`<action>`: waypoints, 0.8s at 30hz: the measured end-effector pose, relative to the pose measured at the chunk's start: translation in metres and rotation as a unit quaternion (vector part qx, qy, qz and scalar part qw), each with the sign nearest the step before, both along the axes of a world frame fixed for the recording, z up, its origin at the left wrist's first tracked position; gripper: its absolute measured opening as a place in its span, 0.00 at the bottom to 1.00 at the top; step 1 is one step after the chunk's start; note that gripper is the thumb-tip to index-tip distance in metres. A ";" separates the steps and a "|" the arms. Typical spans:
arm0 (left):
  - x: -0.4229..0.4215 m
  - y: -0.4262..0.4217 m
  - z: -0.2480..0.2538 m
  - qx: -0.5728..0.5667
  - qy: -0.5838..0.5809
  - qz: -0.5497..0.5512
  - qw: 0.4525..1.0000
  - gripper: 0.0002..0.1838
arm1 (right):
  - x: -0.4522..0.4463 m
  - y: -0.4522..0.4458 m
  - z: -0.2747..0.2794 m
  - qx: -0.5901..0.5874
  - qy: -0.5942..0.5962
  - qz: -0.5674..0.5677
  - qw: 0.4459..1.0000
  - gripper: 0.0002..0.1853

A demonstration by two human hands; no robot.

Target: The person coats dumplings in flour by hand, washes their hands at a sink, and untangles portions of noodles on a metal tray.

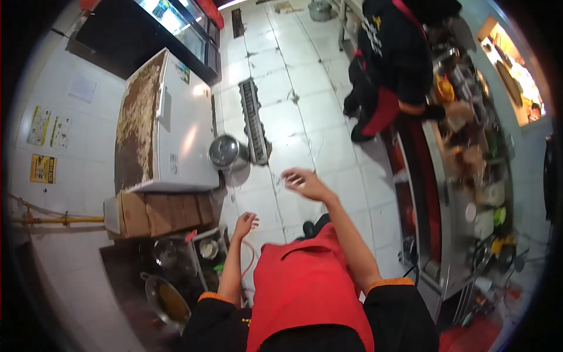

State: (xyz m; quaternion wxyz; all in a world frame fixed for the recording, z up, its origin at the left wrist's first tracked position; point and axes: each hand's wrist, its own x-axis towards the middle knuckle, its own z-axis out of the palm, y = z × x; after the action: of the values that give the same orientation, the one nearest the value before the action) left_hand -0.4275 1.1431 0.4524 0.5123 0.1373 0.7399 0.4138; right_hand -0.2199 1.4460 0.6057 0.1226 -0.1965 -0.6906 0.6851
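Above the white tiled floor [299, 146], my right hand [306, 184] is held out with its fingers apart and nothing in them. Lower and to the left, my left hand [246, 224] hangs in the air with its fingers curled; whether it holds anything is too small to tell. A red apron [311, 287] covers my front. Nearest to my hands on the floor are a round metal pot [227, 152] with a lid and a long dark drain channel [253, 120]. Neither hand touches them.
A white chest freezer [186, 123] stands at the left, with cardboard boxes [164, 214] beside it. A large pan [167, 298] is at the lower left. Another person [396, 53] in black and red stands by a cluttered counter [451, 229] at the right.
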 end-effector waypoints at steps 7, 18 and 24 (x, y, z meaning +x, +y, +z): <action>-0.064 0.038 -0.067 -0.085 0.048 0.029 0.995 0.14 | -0.186 0.154 0.004 -0.069 0.064 0.157 0.983 0.13; -0.184 0.215 -0.016 -0.313 -0.022 0.059 0.948 0.14 | -0.410 0.434 0.003 -0.053 0.088 0.151 0.983 0.14; -0.341 0.409 -0.081 -0.314 -0.034 -0.030 0.948 0.14 | -0.464 0.580 -0.075 -0.148 -0.018 0.132 0.980 0.13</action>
State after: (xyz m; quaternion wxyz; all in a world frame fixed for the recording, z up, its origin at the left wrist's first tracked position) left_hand -0.7686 1.5519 0.3716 0.5666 -0.0223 0.8101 0.1488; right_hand -0.6834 2.0263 0.5309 -0.0123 -0.1322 -0.6032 0.7864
